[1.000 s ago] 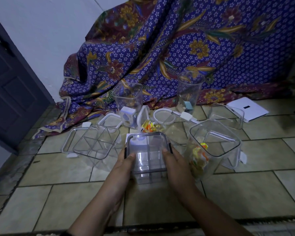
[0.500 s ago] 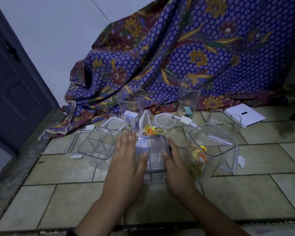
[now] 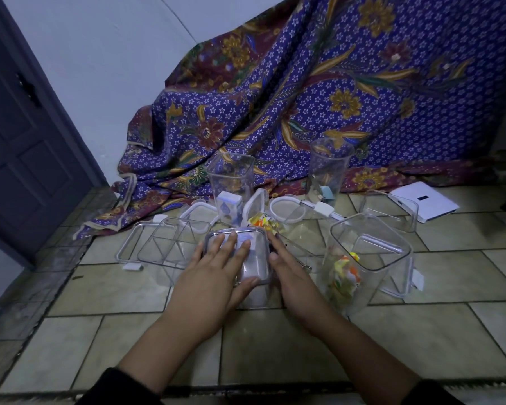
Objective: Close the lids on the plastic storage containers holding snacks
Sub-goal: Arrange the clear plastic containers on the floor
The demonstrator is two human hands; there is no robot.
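A small clear square container (image 3: pixel 254 293) stands on the tiled floor in front of me with a clear lid (image 3: pixel 256 258) on top. My left hand (image 3: pixel 214 276) lies flat on that lid, fingers spread, palm down. My right hand (image 3: pixel 289 270) rests against the container's right side, fingers pointing forward. To the right stands a bigger clear container (image 3: pixel 365 258), open at the top, with yellow and orange wrapped snacks (image 3: pixel 345 273) inside. More wrapped snacks (image 3: pixel 262 223) lie just behind the lidded container.
An open divided container (image 3: pixel 170 244) sits on its lid at the left. Two tall open containers (image 3: pixel 231 185) (image 3: pixel 329 168) stand at the back by a purple patterned cloth (image 3: pixel 304 97). Loose white-rimmed lids (image 3: pixel 287 210), a low container (image 3: pixel 392 210), a white device (image 3: pixel 424 200) and a dark door (image 3: pixel 21 141) surround them.
My left hand moved from the container's left side up onto the lid and now lies flat on it. My right hand stayed at the right side. The view tilted slightly.
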